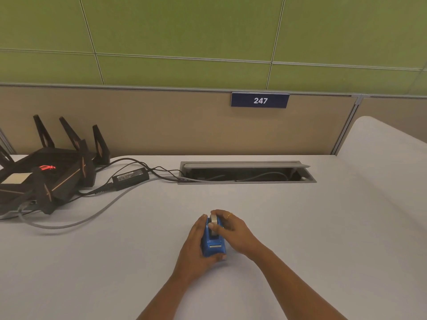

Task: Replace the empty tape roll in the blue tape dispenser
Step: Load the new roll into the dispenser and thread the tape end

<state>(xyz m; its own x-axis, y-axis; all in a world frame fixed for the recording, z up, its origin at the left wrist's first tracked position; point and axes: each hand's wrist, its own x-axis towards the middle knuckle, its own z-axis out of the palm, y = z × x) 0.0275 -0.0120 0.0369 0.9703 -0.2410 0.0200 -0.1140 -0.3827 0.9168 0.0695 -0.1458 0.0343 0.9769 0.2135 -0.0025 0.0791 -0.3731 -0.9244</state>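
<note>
Right hand (pixel 233 229) pinches roll (pixel 214 221) inside dispenser (pixel 213 244).

Router (pixel 46 176) cut off at left edge, tape roll (pixel 214 221) mostly hidden, perhaps empty

Glossy blue plastic dispenser (pixel 213 247), matt table (pixel 115 262)

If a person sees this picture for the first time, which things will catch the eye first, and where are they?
The eye goes first to the blue tape dispenser at the centre of the white desk, gripped by the left hand while the right hand holds the roll at its top. Next is the black router with antennas at far left, and the sign "247" on the partition behind.
</note>
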